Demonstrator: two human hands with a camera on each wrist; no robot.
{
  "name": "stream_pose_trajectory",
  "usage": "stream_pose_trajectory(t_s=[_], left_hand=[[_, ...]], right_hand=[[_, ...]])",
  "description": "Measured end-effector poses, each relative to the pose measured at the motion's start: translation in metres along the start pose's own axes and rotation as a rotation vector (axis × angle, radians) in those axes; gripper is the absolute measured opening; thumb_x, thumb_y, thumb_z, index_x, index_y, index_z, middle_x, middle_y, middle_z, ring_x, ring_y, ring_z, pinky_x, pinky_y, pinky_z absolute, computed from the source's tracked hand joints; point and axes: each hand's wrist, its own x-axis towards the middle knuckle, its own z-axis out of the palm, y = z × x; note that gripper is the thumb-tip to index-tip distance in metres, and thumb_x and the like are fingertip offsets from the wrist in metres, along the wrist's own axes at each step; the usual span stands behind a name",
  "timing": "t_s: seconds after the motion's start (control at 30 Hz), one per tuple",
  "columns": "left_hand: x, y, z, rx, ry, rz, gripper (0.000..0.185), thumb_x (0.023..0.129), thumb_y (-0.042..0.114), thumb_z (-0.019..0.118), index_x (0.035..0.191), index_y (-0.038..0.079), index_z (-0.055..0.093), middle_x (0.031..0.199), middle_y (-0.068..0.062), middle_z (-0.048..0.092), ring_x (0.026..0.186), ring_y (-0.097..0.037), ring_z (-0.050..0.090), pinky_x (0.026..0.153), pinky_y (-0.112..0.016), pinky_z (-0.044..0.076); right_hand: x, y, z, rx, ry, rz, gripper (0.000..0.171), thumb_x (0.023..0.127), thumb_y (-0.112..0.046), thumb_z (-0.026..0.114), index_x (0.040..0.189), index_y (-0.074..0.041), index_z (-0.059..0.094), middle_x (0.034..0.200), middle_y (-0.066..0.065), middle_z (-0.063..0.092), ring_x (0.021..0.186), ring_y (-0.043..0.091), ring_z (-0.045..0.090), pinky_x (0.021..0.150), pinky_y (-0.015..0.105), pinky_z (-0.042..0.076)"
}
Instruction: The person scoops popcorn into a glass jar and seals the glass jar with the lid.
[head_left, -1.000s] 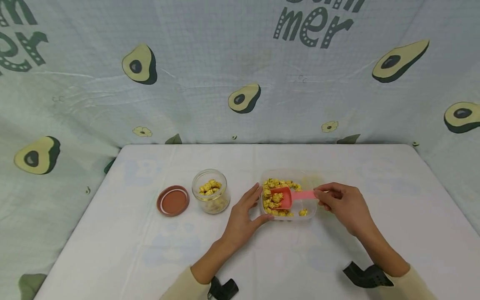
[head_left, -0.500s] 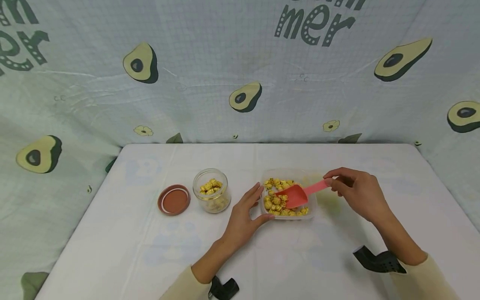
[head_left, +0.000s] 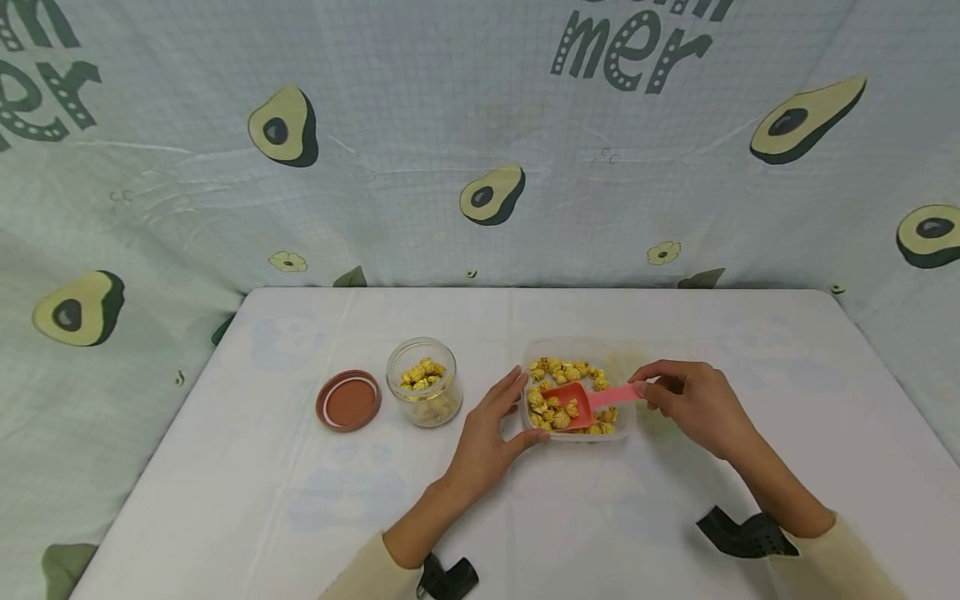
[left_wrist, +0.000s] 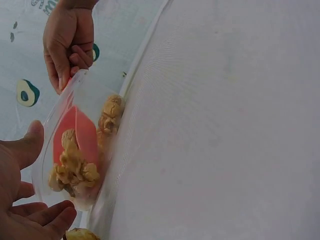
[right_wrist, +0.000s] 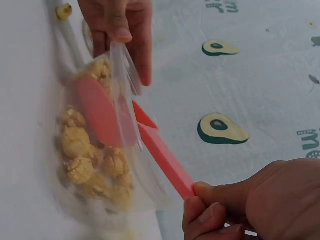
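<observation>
A clear plastic container [head_left: 570, 343] holding golden popcorn [head_left: 564, 367] sits on the table right of centre. At its left side my left hand [head_left: 487, 437] grips it, fingers along the wall and thumb at the near edge. My right hand [head_left: 693, 408] pinches the handle end of a pink scoop [right_wrist: 165, 159] from the right. The scoop's bowl is down inside the container, and some popcorn [left_wrist: 72, 167] lies in it. Left of the container stands an open glass jar [head_left: 424, 392], partly filled with popcorn.
A brown round lid [head_left: 348, 401] lies on the table left of the jar. Behind the white-covered table [head_left: 300, 500] hangs a light cloth printed with avocados [head_left: 491, 196]. A black wrist camera [head_left: 742, 533] is strapped at each sleeve.
The scoop first tilted back and to the right, its handle lifted, then came down and left into the popcorn again. Popcorn shifted inside the container. The left hand stayed in place.
</observation>
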Motion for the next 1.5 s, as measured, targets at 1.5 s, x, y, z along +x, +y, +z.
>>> stream_pose_trajectory(t_s=[1.5], left_hand=[[0.0,0.003,-0.002,0.019,-0.007,-0.01,0.075,0.08,0.017,0.077,0.144,0.001,0.04,0.152,-0.011,0.031,0.128,-0.023,0.046,0.098,-0.03,0.045]], right_hand=[[0.004,0.012,-0.002,0.394,-0.135,0.286,0.035,0.097,-0.019,0.058,0.116,0.01,0.059,0.088,0.016,0.065,0.074,0.022,0.058,0.065,0.028,0.054]])
